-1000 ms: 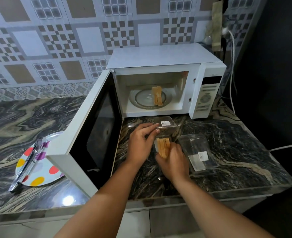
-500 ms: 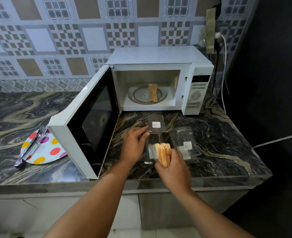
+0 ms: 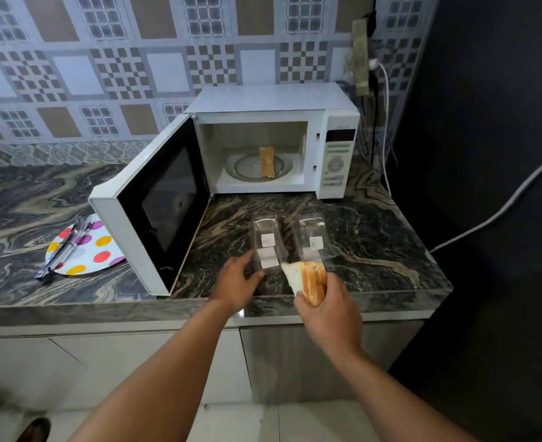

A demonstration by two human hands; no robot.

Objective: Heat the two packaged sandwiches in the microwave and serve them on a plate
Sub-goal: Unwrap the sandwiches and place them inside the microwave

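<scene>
The white microwave [image 3: 273, 100] stands at the back with its door [image 3: 155, 205] swung wide open to the left. One sandwich [image 3: 267, 162] stands on edge on the glass turntable [image 3: 247, 169] inside. My right hand [image 3: 328, 311] is shut on the second sandwich [image 3: 308, 279], lifted above the counter's front edge. Two empty clear plastic packages lie on the counter: the left package [image 3: 266, 242] and the right package [image 3: 312, 239]. My left hand [image 3: 236, 280] rests with fingers apart at the near end of the left package, touching its edge.
A polka-dot plate [image 3: 99, 247] with metal tongs [image 3: 62, 248] across it lies left of the open door. The marbled counter [image 3: 375, 250] ends at a dark wall on the right. Cables [image 3: 386, 129] hang beside the microwave.
My right hand has lifted the sandwich out of its package and drawn it toward me. The left hand stays at the empty package. The view has pulled back from the counter.
</scene>
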